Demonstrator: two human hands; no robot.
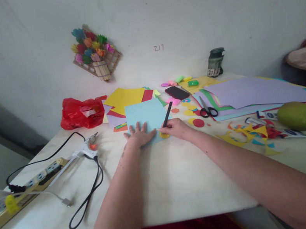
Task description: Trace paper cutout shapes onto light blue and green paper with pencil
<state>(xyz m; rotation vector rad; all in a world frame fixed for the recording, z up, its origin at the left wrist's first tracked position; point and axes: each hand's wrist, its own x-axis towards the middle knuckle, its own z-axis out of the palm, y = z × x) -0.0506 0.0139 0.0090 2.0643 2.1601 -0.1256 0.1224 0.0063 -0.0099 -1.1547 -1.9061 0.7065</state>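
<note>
My left hand (139,136) lies flat with fingers spread on a light blue sheet of paper (145,111). A black pen (167,114) slants up out of my right hand (175,128), whose fingers pinch it low down. Under that hand, at the sheet's lower right corner, is a small yellow paper circle (164,135); my fingers partly cover it. The pen's tip is hidden, so I cannot tell whether it touches the paper. Yellow sheets (126,98) and other coloured paper lie just behind the blue sheet.
Scissors (208,111) and paper circles (198,123) lie to the right, near a phone (177,92) and large purple sheets (255,90). Paper scraps (245,135) and a green mango-like fruit (300,116) sit farther right. At left are a glue gun (89,147), power strip (34,182) and red bag (81,113).
</note>
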